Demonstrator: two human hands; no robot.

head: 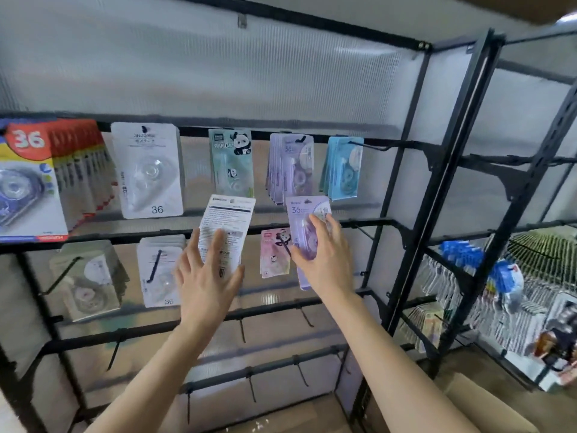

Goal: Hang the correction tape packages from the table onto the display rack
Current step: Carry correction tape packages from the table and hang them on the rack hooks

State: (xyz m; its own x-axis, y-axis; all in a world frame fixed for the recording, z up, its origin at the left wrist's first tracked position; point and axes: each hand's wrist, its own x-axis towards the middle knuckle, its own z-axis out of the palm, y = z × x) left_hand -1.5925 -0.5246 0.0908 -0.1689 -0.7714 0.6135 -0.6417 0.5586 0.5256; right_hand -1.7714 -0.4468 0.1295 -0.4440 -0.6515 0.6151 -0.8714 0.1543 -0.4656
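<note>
white package [227,223], printed back toward the camera, lies under the fingers of the left hand [204,276]. the fingers are nearly straight and spread over its lower half, the thumb at its lower right corner. whether the thumb pinches the card cannot be told.

lilac package [304,214], marked 36, is gripped by the right hand [326,254]: fingers curved over the blister on its front, thumb along its left edge, its lower end showing beside the wrist. both packages are held up in front of the display rack [193,131], between its top and second rows.

relative to the hands:
- between the two hands, on the second row, hangs a pink package [274,254], just beside the right thumb.
- straight above the right hand hangs a lilac stack [290,164] of the same design as the held card; up and to the right of it, a blue stack [343,167].
- above the left fingertips, just over the white package — a teal panda package [231,160].
- up and to the left of the left hand hangs a white 36 package [148,170]; level with that hand and just left of it, a white stack [160,270].
- far left of both hands, a red and yellow stack [31,182].
- well to the right of the right hand stands a second rack [512,189] carrying blue packets [462,251].
- below the right forearm, a cardboard box [487,407].
</note>
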